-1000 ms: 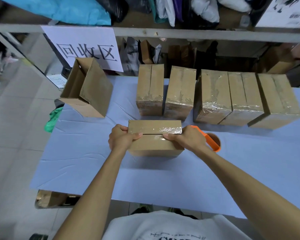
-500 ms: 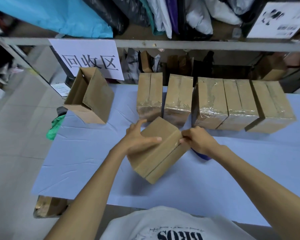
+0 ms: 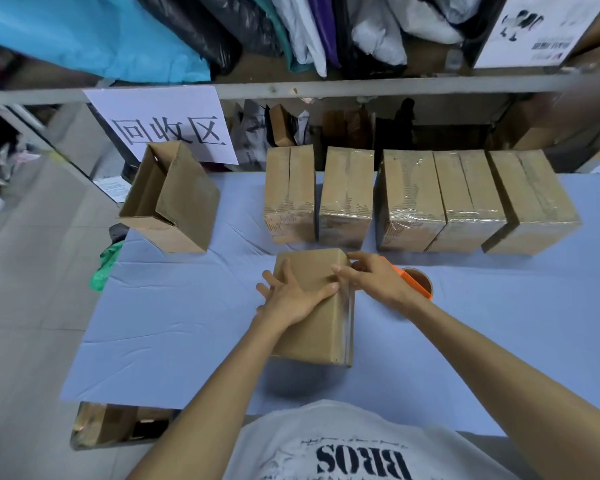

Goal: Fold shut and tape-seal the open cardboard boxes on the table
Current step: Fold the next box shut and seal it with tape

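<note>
A brown cardboard box [image 3: 321,327] lies lengthwise on the blue table [image 3: 174,313] in front of me, with clear tape along its right side. My left hand [image 3: 291,296] lies flat on its top with fingers spread. My right hand [image 3: 371,277] touches the box's far right corner with its fingers bent. An orange tape dispenser [image 3: 417,282] with a brown tape roll sits just behind my right wrist. An open cardboard box [image 3: 172,199] lies on its side at the table's far left corner.
Several taped boxes [image 3: 409,202] stand in a row along the table's far edge. Behind them is a metal shelf [image 3: 326,88] with bags and a paper sign [image 3: 167,126]. A green bag [image 3: 106,263] hangs off the left edge.
The box has been turned from lying crosswise to lengthwise and set down. My left hand moved from its side onto its top. The tape dispenser shows again behind my right wrist.
</note>
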The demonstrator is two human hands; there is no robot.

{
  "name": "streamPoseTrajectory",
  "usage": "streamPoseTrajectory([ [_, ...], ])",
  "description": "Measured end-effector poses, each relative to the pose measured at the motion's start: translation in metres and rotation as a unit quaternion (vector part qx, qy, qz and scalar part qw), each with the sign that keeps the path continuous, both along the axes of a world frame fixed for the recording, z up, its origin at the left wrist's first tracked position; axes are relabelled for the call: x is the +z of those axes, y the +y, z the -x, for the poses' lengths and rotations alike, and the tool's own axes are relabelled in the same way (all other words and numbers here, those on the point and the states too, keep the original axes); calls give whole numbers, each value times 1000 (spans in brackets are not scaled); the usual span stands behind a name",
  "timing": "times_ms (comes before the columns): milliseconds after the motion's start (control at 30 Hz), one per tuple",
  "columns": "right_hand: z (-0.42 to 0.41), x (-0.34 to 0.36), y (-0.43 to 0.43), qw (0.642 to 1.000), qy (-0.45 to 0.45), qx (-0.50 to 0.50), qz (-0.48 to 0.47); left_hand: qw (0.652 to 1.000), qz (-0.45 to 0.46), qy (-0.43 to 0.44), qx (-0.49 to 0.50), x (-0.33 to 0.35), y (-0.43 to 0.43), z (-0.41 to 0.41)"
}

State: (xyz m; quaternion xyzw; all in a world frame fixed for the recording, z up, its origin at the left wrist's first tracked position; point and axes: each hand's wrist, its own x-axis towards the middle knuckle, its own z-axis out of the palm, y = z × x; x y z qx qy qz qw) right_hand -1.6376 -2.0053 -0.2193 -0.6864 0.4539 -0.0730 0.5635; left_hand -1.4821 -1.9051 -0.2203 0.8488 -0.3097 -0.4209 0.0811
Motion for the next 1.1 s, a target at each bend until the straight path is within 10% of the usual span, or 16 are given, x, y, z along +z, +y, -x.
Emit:
streamPoseTrajectory([
  [267,5,-36,8,990,0,5,-144,984,-9,-128,-122,-3,-8,35],
  [500,32,-39,-4,946,187,-230,131,983,35,-150,-101,-18,-2,42],
  [800,38,-90,-5,905,378,-98,170,964,136,-209,-96,-33,13,41],
  [933,34,-86,-3,911,345,-125,187,966,156,-171,-112,-33,17,35],
  [1100,43,-33,-6,951,28,-82,297,946,310,-60,-75,-2,0,22],
])
